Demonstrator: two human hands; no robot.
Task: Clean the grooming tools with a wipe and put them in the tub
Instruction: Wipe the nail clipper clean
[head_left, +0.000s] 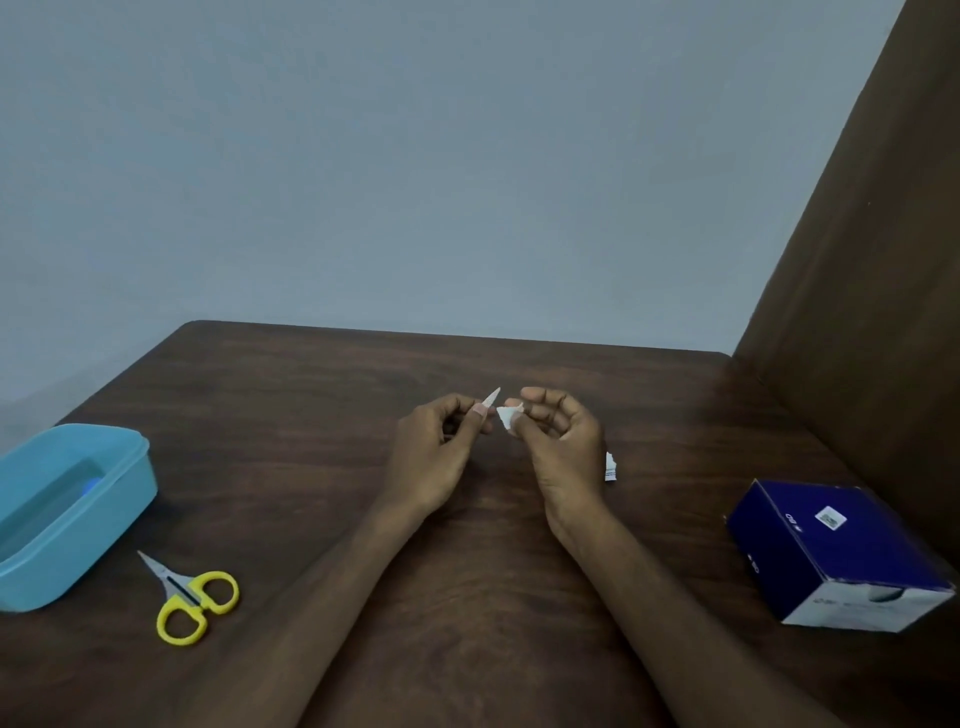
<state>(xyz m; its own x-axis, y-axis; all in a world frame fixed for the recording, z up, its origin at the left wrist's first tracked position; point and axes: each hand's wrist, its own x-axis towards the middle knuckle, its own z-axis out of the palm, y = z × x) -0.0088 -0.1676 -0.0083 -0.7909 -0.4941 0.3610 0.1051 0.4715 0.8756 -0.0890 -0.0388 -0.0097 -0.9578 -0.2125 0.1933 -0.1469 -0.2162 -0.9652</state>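
Note:
Over the middle of the dark wooden table (363, 519), my left hand (434, 457) pinches a small pointed pale tool (491, 399); only its tip shows above my fingers. My right hand (558, 441) pinches a small white wipe (505, 415) just right of the tool's tip. At the table's left edge stands the light blue tub (122, 499), with a small blue item inside. Yellow-handled scissors (189, 603) lie closed on the table beside the tub.
A dark blue box (836, 551) with a white end sits at the right of the table. A torn white wrapper (611, 466) lies just behind my right wrist. A brown panel (883, 260) rises along the right side; a grey wall stands behind the table.

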